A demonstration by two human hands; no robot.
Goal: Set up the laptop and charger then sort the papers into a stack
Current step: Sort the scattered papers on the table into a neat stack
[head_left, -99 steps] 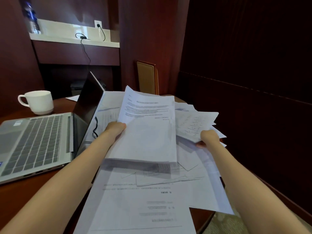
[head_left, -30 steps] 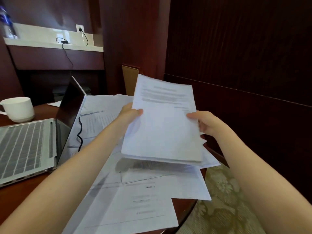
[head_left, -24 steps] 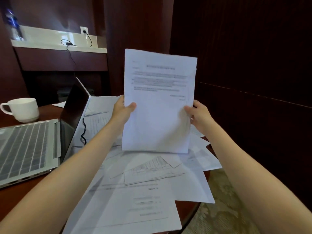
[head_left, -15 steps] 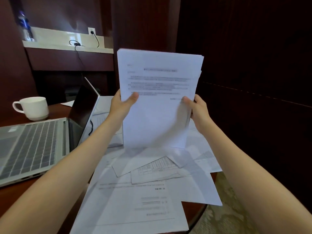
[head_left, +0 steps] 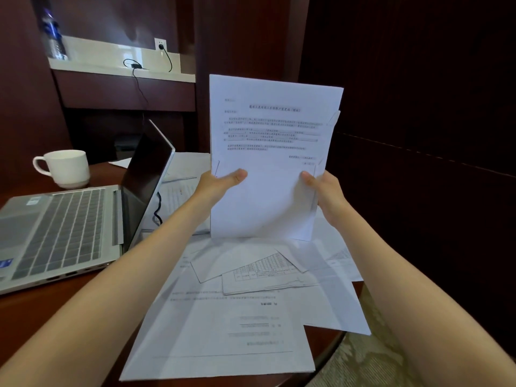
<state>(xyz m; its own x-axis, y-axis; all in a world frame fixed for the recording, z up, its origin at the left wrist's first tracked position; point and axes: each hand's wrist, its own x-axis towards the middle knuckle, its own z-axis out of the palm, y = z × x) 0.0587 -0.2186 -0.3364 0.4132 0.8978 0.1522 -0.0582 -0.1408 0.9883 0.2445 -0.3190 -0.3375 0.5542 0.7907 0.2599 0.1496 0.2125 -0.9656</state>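
1. A bundle of white printed paper sheets (head_left: 268, 129) stands upright between both hands, above the round dark wooden table (head_left: 42, 317); its edges are not yet flush, with a few corners poking out on the right side; whether its bottom edge touches the sheets below, I cannot tell.
2. The left hand (head_left: 217, 185) pinches the bundle's left edge, thumb across the front, fingers hidden behind; the right hand (head_left: 326, 191) clamps the right edge the same way.
3. The silver open laptop (head_left: 64, 233) sits on the table to the left; a thin black charger cable (head_left: 139, 88) runs down from the white wall socket (head_left: 160, 46), and a black loop shows just beside the screen; its plug at the laptop is hidden, but the set-up part looks done.
4. Loose white sheets (head_left: 223, 325) lie overlapped and askew under the bundle; the nearest one hangs past the table rim.
5. The step in hand appears to be squaring the gathered sheets; the sorting looks roughly half done.
6. The next move likely calls for tapping the bottom edge on a flat spot with an even grip on both sides, then laying the bundle down to collect the remaining sheets; the overhanging one could slip off if brushed.
7. A white ceramic mug (head_left: 67, 169) stands behind the laptop, well apart from the papers.
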